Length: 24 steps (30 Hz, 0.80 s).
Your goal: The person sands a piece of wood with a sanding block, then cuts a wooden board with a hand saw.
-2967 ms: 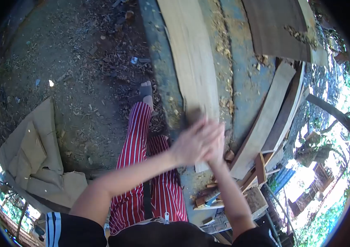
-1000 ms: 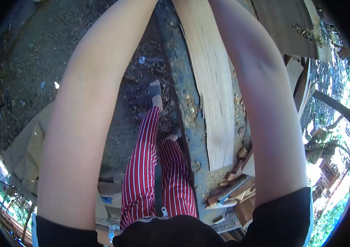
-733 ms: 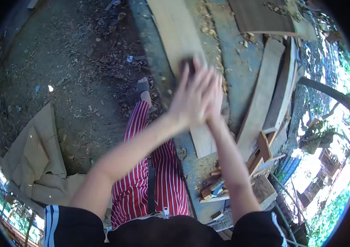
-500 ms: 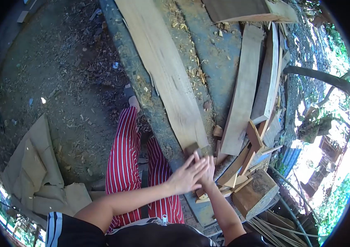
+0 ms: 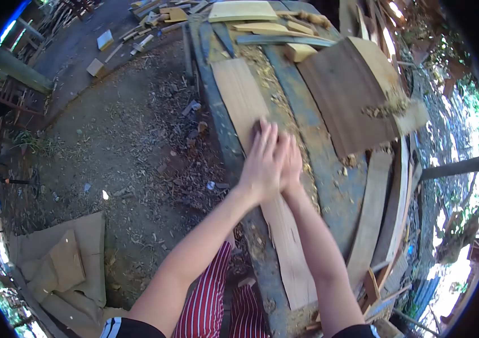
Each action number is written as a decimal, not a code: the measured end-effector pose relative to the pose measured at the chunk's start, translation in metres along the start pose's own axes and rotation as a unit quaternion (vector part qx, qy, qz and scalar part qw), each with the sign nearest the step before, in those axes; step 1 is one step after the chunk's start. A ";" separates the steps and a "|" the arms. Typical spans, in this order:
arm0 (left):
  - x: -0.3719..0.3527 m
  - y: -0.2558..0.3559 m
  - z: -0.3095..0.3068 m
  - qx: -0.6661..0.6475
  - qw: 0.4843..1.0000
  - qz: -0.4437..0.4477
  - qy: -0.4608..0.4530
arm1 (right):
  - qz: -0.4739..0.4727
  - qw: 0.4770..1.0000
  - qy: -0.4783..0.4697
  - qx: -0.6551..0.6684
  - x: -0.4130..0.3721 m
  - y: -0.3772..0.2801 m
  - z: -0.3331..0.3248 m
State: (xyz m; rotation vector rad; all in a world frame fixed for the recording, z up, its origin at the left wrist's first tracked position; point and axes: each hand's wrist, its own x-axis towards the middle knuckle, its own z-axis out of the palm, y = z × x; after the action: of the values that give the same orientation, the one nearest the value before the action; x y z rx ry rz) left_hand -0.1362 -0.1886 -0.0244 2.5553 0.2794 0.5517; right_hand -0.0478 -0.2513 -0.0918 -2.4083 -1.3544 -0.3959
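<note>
Long pale wooden board [image 5: 293, 253] lies flat along the near-side edge of the worn blue-grey worktop [image 5: 332, 186], lengthwise, running away from us. Reads as placed there so we can reach its face without leaning over the other stock. No clamp visible; our downward weight probably helps steady it, though we can't confirm what else does.

Small dark block [image 5: 258, 127] sits on the board's upper face, mostly hidden under our fingers. Left hand [image 5: 261, 169] lies over it, fingers extended forward and slightly spread. Right hand [image 5: 292, 163] is tight alongside, partly behind the left. Grip: hands together, bearing on the block area; can't tell whether either is closed round it, since the palms and undersides are hidden. Two-handed stance looks chosen for even pressure, both arms reaching from our body in line with the board.

Outward from there: curly tan wood shavings [image 5: 273, 70] litter the worktop beside the board. Broad dark-brown wooden slab [image 5: 344, 98] rests to the right, leaving the board's strip accessible. Narrow grey-brown planks [image 5: 370, 208] lie lengthwise by the right edge, likely parked out of our arms' way. Pale angular offcuts [image 5: 242, 11] sit at the far end. Creased tan cardboard sheets [image 5: 90, 253] are on the ground, left.
</note>
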 end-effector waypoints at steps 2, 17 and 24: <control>0.055 -0.060 -0.004 0.024 0.998 0.005 0.055 | 0.027 0.998 -0.016 0.056 0.076 0.005 0.043; -0.061 0.052 -0.006 -0.007 0.994 -0.063 -0.084 | -0.003 0.993 -0.106 0.049 -0.038 -0.035 -0.072; -0.053 0.033 -0.020 0.049 0.989 -0.122 -0.065 | -0.012 0.982 -0.077 0.171 0.012 -0.040 -0.042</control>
State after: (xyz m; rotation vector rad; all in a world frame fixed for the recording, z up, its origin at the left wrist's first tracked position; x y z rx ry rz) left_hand -0.1892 -0.2238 -0.0093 2.5867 0.5765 0.2844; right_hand -0.0797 -0.2410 -0.0427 -2.1735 -1.3862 0.0197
